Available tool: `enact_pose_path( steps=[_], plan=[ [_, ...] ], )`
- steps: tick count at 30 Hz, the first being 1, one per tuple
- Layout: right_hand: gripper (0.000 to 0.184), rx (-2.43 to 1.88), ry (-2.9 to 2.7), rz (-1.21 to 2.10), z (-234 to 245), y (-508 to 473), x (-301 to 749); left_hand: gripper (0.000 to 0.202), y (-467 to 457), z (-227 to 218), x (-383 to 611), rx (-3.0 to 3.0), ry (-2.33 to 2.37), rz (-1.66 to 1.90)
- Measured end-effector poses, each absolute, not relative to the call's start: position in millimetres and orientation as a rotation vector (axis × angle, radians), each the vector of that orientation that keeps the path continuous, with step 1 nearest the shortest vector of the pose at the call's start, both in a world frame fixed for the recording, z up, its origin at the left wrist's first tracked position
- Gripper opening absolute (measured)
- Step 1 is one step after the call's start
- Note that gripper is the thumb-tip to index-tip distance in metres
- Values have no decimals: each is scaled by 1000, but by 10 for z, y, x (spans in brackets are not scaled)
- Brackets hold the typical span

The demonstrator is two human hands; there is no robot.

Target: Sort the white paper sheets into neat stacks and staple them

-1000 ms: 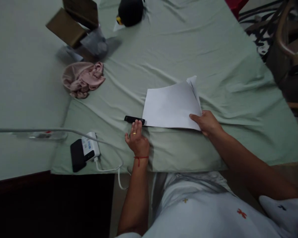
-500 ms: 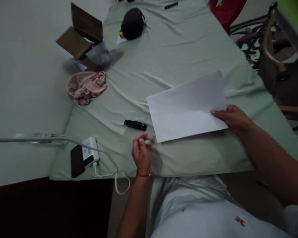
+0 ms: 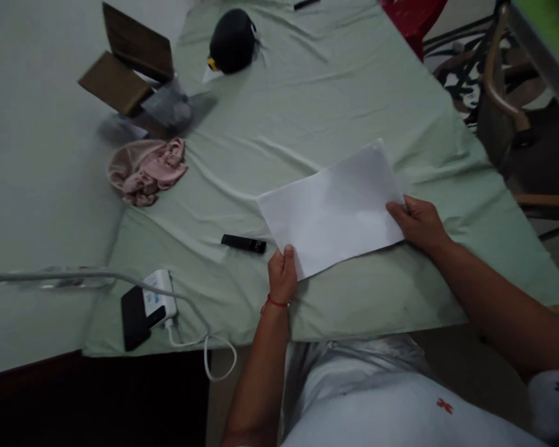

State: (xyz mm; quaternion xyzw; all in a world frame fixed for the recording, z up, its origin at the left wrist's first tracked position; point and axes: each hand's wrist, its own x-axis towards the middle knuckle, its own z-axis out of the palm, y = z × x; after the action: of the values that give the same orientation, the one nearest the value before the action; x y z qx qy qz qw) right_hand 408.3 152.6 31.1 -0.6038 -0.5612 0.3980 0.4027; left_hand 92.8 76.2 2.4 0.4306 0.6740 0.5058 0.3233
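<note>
A white sheet of paper [image 3: 333,208] lies slanted on the pale green cloth [image 3: 317,105]. My left hand [image 3: 282,273], with a red thread at the wrist, pinches the paper's near left corner. My right hand [image 3: 417,220] grips the paper's right edge with its fingers closed over it. A small black bar-shaped device [image 3: 243,243] lies on the cloth just left of my left hand, untouched.
A crumpled pink cloth [image 3: 144,169] lies at the left. An open brown box [image 3: 125,62] and a black pouch [image 3: 231,40] are further back. A white charger and black phone [image 3: 144,307] with a cable sit near the front edge. A chair [image 3: 503,93] stands at the right.
The paper was lifted, swung to the right and now lies slanted on the cloth. My left hand left the black device, curled up, and now pinches the paper's near corner.
</note>
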Motion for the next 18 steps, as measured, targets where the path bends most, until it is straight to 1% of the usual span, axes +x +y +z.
enact_pose_path(
  steps=[4, 10, 14, 18],
  plan=[
    [39, -1504, -1407, 1025, 257, 1554, 4115, 48, 719, 2, 923, 1200, 1700, 1336],
    [39, -1473, -1221, 1134, 162, 1555, 4199, 39, 725, -23, 901, 1101, 1526, 1379],
    [35, -1458, -1178, 1172, 179, 1549, 4180, 37, 726, -14, 896, 1018, 1528, 1371],
    [23, -1417, -1080, 1239, 217, 1552, 4156, 38, 723, 28, 908, 946, 1471, 1408]
  ],
)
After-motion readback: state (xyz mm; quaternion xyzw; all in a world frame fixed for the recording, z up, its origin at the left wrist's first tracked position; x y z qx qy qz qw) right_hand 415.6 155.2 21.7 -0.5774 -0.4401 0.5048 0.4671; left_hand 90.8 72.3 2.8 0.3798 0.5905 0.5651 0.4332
